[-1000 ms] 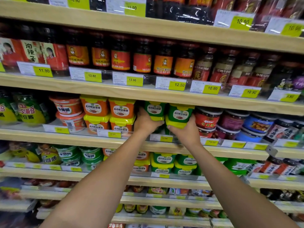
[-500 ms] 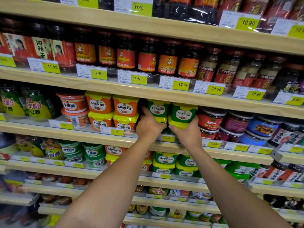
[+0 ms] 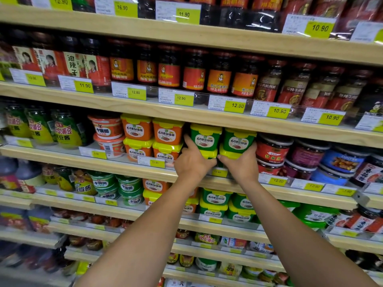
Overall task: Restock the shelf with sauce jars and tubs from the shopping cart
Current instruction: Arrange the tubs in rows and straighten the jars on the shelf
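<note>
Head view, green tubs between both grips

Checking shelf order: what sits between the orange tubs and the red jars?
Head view: green tubs, gripped by left hand and right hand.

- We look from one head-worn camera, forward at the shelves, close to them.
- The left hand and right hand, on the green tubs, fall mid-frame.
</note>
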